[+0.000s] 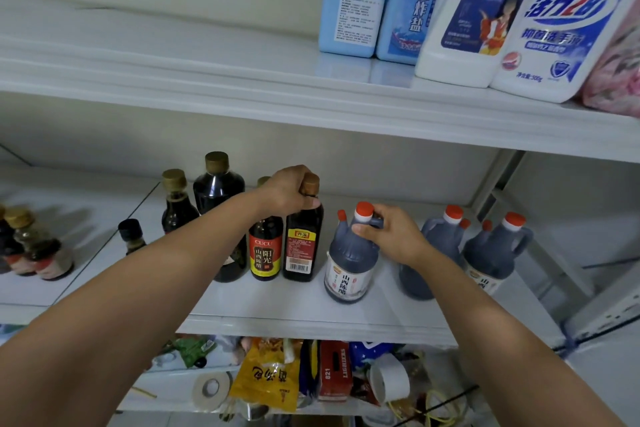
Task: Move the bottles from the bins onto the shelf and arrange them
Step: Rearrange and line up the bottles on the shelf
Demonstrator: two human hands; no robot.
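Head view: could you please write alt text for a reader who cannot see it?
A person's left hand grips the top of a brown-capped dark bottle while the right hand holds an orange-capped vinegar jug, both standing on the middle shelf.

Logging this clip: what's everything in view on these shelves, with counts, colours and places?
Vinegar jugs: three, dark, orange-red caps, middle shelf right.
Dark sauce bottles: five, gold, brown or black caps, middle shelf centre.
Small bottles: at least two, dark, gold caps, middle level far left.
Detergent jugs: four, two blue, two white, top shelf right.
Pink bag: one, top shelf, right edge.
Yellow packet, red box, tape roll: one each, bottom shelf clutter.
Left hand: grips brown-capped bottle at its neck.
Right hand: grips leftmost vinegar jug near its handle.
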